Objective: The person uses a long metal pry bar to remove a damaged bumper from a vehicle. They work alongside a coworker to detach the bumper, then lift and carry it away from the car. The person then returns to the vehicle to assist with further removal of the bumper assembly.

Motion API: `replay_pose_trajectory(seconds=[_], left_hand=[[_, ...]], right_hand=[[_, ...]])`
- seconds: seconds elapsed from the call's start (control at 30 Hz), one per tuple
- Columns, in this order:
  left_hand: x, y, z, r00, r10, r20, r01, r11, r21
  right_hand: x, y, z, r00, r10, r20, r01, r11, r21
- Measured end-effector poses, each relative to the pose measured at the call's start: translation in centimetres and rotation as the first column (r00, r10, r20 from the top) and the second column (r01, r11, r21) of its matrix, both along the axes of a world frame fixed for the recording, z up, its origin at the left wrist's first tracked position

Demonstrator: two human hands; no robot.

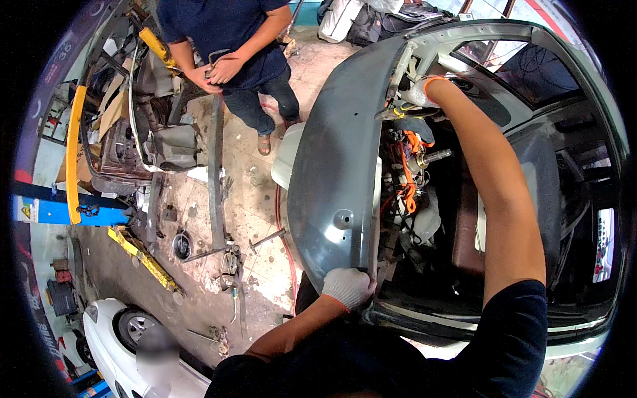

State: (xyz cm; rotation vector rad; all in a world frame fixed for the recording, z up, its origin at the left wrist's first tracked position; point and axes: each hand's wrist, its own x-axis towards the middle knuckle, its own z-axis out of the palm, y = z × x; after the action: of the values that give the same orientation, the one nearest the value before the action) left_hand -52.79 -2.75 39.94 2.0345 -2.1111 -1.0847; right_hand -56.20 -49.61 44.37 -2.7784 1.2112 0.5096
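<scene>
My left hand (pixel 346 289), in a pale knitted glove with an orange cuff, curls over the near corner of a curved grey car panel (pixel 325 159). Its fingertips are partly hidden at the panel's edge. Stretched far forward, my gloved right hand (pixel 419 93) is at the panel's far end, closed around a yellow-and-black tool (pixel 399 111) that looks like pliers. The tool lies across the panel's inner edge; its tip is too small to make out. Below it, orange wires (pixel 410 174) and a bare metal shaft (pixel 434 158) show inside the stripped car body.
A person (pixel 222 40) stands across the panel, both hands around a small dark metal item (pixel 215 58). Metal bars (pixel 216 172), a red hose (pixel 286 252) and a round container (pixel 181 245) lie on the floor. A white car (pixel 109 328) stands at lower left; brown seat (pixel 468 232) inside.
</scene>
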Motion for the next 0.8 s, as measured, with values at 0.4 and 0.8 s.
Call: replay_pose_trajectory(seconds=[0.4, 0.8], left_hand=[[-0.2, 0.2, 0.0, 0.995, 0.095, -0.009, -0.095, 0.995, -0.034], [0.0, 0.0, 0.0, 0.997, 0.076, -0.009, -0.075, 0.997, 0.02]], right_hand=[[1.8, 4.1, 4.9, 0.926, -0.285, -0.246, 0.314, 0.946, 0.084], [2.4, -0.8, 0.1, 0.731, 0.342, -0.59, -0.375, 0.924, 0.072]])
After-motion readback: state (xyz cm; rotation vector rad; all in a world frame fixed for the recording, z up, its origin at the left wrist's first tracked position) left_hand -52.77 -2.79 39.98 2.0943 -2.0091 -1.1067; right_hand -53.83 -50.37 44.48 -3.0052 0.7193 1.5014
